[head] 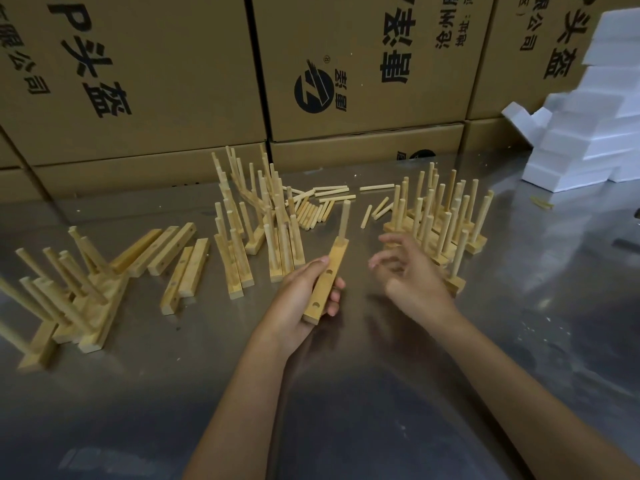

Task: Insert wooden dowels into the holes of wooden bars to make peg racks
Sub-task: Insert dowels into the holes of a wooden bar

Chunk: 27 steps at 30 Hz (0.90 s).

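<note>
My left hand point(298, 303) grips a wooden bar point(327, 278) above the metal table, its long side pointing away from me. One dowel point(344, 218) stands upright in the bar's far hole; two nearer holes show bare. My right hand point(407, 271) hovers just right of the bar, fingers loosely curled and blurred, holding nothing. Loose dowels point(315, 206) lie scattered on the table beyond the bar. Bare bars point(173, 252) lie to the left.
Finished peg racks stand in groups: centre point(256, 220), right point(443, 216) and tipped over at far left point(69, 289). Cardboard boxes point(346, 64) wall off the back. White foam blocks point(595, 126) are stacked at the back right on the steel table point(346, 393).
</note>
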{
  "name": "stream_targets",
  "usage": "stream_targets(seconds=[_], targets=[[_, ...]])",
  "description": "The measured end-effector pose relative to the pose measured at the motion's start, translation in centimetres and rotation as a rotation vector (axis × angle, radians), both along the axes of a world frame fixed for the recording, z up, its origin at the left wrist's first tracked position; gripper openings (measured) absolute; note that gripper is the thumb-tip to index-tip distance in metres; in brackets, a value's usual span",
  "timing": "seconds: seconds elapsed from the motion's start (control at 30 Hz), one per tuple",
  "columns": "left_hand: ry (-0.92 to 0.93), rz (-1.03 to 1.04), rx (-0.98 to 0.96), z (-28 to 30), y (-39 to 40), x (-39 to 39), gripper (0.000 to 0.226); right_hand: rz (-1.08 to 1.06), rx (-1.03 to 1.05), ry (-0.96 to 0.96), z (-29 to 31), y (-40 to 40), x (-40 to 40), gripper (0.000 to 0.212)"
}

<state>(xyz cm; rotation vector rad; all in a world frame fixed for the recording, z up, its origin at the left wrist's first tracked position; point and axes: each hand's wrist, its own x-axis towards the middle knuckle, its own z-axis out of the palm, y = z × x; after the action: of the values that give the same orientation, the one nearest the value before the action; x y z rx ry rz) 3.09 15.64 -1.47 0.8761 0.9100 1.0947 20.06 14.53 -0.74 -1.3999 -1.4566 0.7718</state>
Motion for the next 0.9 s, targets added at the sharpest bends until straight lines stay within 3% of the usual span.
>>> stream_targets(seconds=[0.17, 0.33, 0.43, 0.63, 0.9], targets=[[-0.114, 0.025, -0.087, -0.1, 1.0, -0.4, 0.019, -0.026, 0.005, -0.537, 0.0, 5.9, -1.4, 0.056], [-0.158, 0.022, -0.127, -0.5, 1.5, -0.8, 0.02, -0.192, -0.141, -0.899, 1.4, 13.9, -2.7, 0.036], [-0.193, 0.033, -0.143, -0.7, 1.6, -0.9, 0.019, -0.235, -0.101, -1.073, 0.2, 15.1, -3.5, 0.032], [-0.213, 0.053, -0.163, -0.7, 1.7, -0.8, 0.019, -0.212, 0.094, -1.001, -1.5, 13.0, -2.9, 0.03], [-0.272, 0.084, -0.197, -0.6, 1.4, -1.0, 0.024, -0.175, 0.126, -1.006, -2.2, 4.8, -1.8, 0.025]])
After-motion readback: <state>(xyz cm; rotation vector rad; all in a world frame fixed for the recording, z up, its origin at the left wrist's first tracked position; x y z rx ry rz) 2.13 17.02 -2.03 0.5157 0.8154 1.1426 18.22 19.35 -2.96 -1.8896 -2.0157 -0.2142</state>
